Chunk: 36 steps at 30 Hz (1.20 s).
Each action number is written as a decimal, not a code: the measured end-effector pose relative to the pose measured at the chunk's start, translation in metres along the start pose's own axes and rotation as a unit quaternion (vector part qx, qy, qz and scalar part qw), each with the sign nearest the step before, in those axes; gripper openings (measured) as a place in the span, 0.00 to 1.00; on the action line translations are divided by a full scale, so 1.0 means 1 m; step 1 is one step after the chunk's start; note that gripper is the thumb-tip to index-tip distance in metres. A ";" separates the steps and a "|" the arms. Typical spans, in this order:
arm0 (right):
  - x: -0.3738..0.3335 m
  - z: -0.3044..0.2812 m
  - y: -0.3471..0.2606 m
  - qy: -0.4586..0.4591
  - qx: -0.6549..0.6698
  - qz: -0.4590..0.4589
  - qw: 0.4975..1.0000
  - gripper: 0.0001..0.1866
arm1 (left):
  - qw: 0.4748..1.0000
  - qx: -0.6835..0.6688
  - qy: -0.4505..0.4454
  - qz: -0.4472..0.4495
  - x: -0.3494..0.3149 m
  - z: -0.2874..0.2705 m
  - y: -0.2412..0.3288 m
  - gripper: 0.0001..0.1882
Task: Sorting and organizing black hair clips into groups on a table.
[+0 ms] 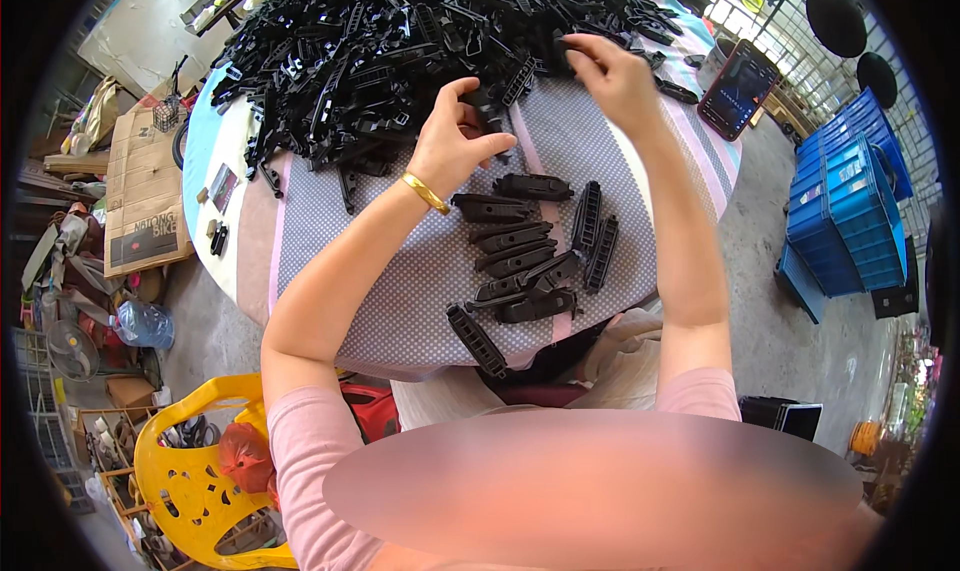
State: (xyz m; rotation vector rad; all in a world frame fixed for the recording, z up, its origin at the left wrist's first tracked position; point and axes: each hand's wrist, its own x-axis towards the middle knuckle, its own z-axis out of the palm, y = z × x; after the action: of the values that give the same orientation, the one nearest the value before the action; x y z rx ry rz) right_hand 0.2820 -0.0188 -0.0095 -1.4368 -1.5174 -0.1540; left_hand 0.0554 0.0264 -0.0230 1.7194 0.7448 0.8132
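Observation:
My left hand (448, 139), a gold bangle on its wrist, curls its fingers and thumb around a dark black plastic part (488, 111) at the near edge of a big pile. My right hand (612, 76) is at the pile's right side, its fingers bent together at the black pieces; what lies in them blends into the pile. The heap of black plastic parts (350, 81) covers the far half of the table. Between my forearms lie several longer black ribbed parts (510, 236), some side by side, others overlapping. One ribbed part (476, 341) rests at the near table edge.
A patterned cloth covers the round table (390, 291). A phone (738, 89) stands at its right rim. Blue plastic crates (840, 216) are on the floor to the right. At left are a cardboard box (145, 196) and a yellow chair (195, 471) with a red bag.

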 end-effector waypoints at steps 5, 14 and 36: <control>-0.014 0.022 -0.057 -0.131 0.272 0.125 0.945 0.12 | 1.000 -0.006 0.010 0.006 -0.003 0.003 0.006 0.35; -0.026 0.037 -0.060 -0.168 0.234 0.081 0.954 0.11 | 0.984 0.126 0.083 0.100 -0.002 0.003 -0.006 0.30; -0.015 0.013 -0.046 -0.220 0.093 -0.008 0.971 0.24 | 0.986 0.139 -0.012 0.087 0.002 -0.022 0.028 0.16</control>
State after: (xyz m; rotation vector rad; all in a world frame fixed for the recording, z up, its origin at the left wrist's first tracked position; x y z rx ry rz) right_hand 0.2345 -0.0333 -0.0024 -1.3641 -1.8439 0.3101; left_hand 0.0417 0.0325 0.0089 2.0636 0.7252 0.8353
